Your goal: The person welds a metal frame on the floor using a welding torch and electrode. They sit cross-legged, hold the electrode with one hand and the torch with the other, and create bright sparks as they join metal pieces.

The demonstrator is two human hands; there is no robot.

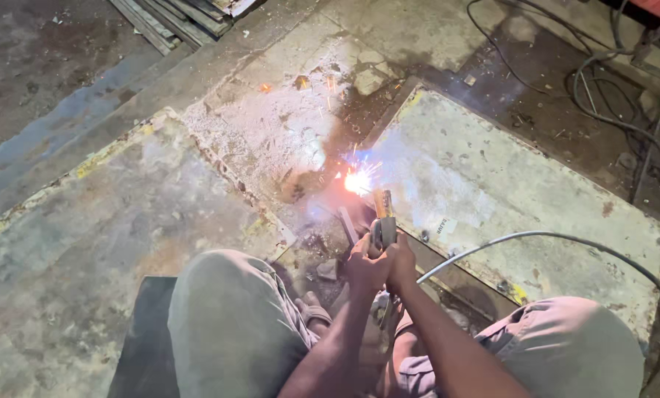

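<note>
Hands' grip [380, 262] closed on electrode holder [384, 227]; sparks [356, 180] at plate edge [389, 118].

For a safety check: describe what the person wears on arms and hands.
Nothing: both forearms are bare, with no sleeves in view, and the left hand and right hand have no gloves. No watch, ring or markings show. Loose grey-green trousers cover both knees.

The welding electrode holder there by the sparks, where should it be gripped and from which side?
Grip the electrode holder by its rear handle, coming from the near side, by the knees. Its clamp end points away, toward the arc, so the handle is the end farthest from the sparks. Both the left hand and the right hand wrap that handle now, and the cable trails off to the right.
</note>
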